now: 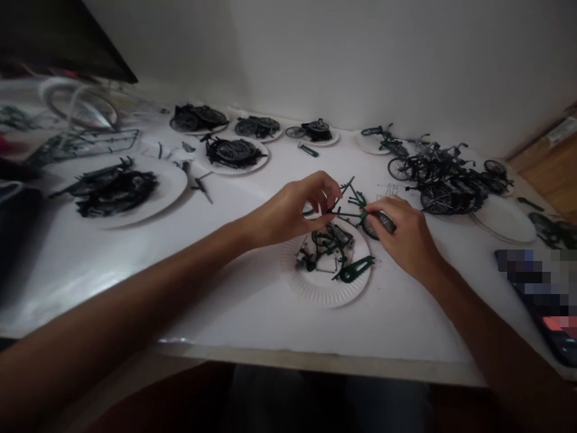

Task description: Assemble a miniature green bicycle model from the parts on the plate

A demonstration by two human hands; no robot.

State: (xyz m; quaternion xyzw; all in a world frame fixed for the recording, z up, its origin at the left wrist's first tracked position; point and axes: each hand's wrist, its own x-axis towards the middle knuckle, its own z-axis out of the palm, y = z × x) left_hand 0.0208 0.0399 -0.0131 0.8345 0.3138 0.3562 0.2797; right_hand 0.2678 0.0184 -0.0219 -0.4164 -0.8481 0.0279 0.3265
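Note:
A green miniature bicycle frame (pixel 349 214) with one dark spoked wheel (pixel 379 224) is held up between both hands. My left hand (pixel 311 201) pinches its left end between thumb and fingers. At the wheel end, my right hand (pixel 403 234) grips the frame, fingers partly over the wheel. Just below them sits a white paper plate (pixel 331 297) with small dark and silver parts and a green piece (pixel 356 269) on its right side. Fine details at the fingertips are too small to make out.
Plates with dark wheels and parts (pixel 232 150) line the back and left. Several assembled miniature bicycles (pixel 444 174) crowd the right rear, beside a stack of plates (pixel 507 221). A blurred phone-like device (pixel 550 325) lies at the right edge, a dark screen (pixel 58 36) at upper left.

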